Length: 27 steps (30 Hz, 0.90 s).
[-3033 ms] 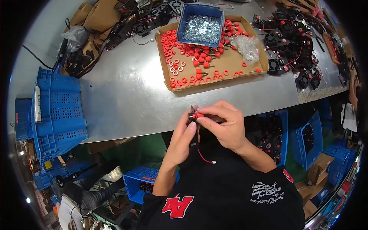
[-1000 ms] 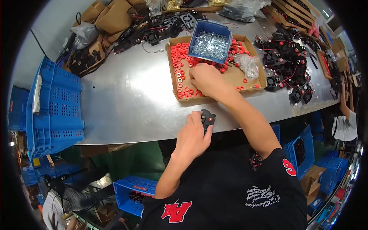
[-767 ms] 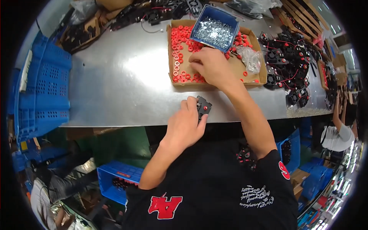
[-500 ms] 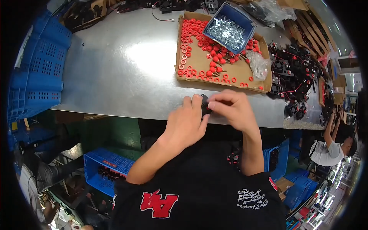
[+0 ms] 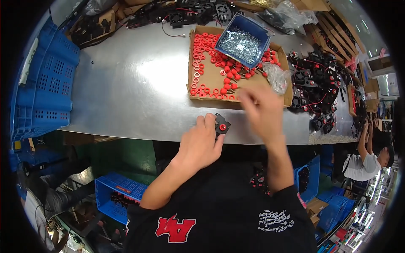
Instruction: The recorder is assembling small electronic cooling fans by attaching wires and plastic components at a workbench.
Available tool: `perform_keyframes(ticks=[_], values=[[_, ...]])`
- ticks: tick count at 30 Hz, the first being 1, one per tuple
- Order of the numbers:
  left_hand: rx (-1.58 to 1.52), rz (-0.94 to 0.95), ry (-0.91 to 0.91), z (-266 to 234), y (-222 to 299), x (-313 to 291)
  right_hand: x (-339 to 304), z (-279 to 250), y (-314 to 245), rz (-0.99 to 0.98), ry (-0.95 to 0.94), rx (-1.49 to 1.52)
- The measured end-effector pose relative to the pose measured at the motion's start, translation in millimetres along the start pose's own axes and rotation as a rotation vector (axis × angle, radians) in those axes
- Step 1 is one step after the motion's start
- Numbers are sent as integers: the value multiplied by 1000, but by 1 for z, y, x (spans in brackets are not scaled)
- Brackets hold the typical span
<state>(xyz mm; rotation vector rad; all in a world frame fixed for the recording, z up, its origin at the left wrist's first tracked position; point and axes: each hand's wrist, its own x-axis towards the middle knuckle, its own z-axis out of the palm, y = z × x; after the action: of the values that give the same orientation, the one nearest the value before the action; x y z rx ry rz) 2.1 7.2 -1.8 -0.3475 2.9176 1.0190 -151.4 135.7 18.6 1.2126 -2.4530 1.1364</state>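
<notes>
The left hand (image 5: 201, 145) is curled around a small black fan (image 5: 221, 125) with a red centre, thumb and fingers closed on its near side, holding it at the near edge of the steel table (image 5: 126, 92). The right hand (image 5: 261, 111) is blurred, just right of the fan and apart from it; its fingers look loosely spread, and whether they hold anything cannot be made out.

Just beyond the fan lies a flat cardboard tray (image 5: 211, 82) scattered with red rubber rings and pegs (image 5: 206, 50). A blue bin (image 5: 244, 40) of small silver washers sits tilted on the tray's far right part. A clear plastic bag (image 5: 277, 78) lies at the tray's right edge, contents unclear. Right of the tray is a heap of black fans with red wires (image 5: 318, 84); more lie beyond the tray, cut off by the picture's top. Far left of the fan stands a blue crate (image 5: 42, 84) bearing a white label, partly cut off. A co-worker (image 5: 371, 152) shows at the right rim.
</notes>
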Motion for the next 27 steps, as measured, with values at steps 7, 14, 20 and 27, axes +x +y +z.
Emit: perform_keyframes(ticks=[7,14,20,27], values=[[-26,-46,-16,0,5,3,123,22,80,-241,-124,-789],[3,-62,-21,0,2,2,129,29,74,-221,-305,-858],[-2,-43,2,1,1,1,119,22,88,-266,-118,-787],[-22,-21,10,4,2,1,105,18,83,-195,-83,-609]])
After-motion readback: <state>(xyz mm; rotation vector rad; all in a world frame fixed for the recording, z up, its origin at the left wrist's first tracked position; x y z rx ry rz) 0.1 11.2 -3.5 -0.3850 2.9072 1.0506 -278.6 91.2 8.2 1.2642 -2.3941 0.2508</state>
